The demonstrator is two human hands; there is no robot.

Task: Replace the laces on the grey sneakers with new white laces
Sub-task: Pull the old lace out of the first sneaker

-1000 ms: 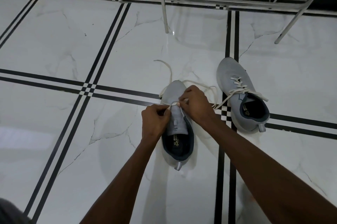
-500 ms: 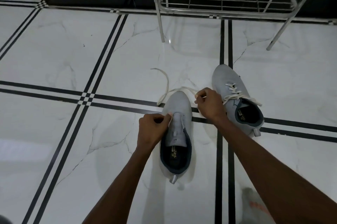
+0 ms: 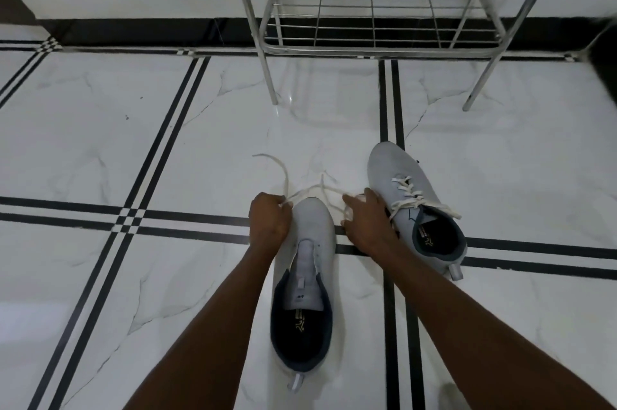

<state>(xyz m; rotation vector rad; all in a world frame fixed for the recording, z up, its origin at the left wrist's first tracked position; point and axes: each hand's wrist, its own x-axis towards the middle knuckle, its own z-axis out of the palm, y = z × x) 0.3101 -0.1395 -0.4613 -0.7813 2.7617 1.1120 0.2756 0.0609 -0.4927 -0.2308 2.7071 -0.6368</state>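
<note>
A grey sneaker (image 3: 309, 262) with no lace in its eyelets lies on the floor between my forearms, toe pointing away. A white lace (image 3: 314, 190) runs loose on the tiles just past its toe. My left hand (image 3: 268, 221) grips one part of that lace beside the toe's left side. My right hand (image 3: 365, 221) holds the lace's other part to the right of the toe. A second grey sneaker (image 3: 397, 172) with a white lace tied in it sits further right, partly behind my right hand.
A metal wire rack (image 3: 377, 19) stands at the back against the wall, its legs on the white marble tiles with black stripes. A blurred pale object (image 3: 450, 393) shows at the bottom right by my right forearm.
Both hands have moved forward from the sneaker's tongue area to its toe, drawing the white lace fully off the shoe. The camera tilted up, showing more of the rack.
</note>
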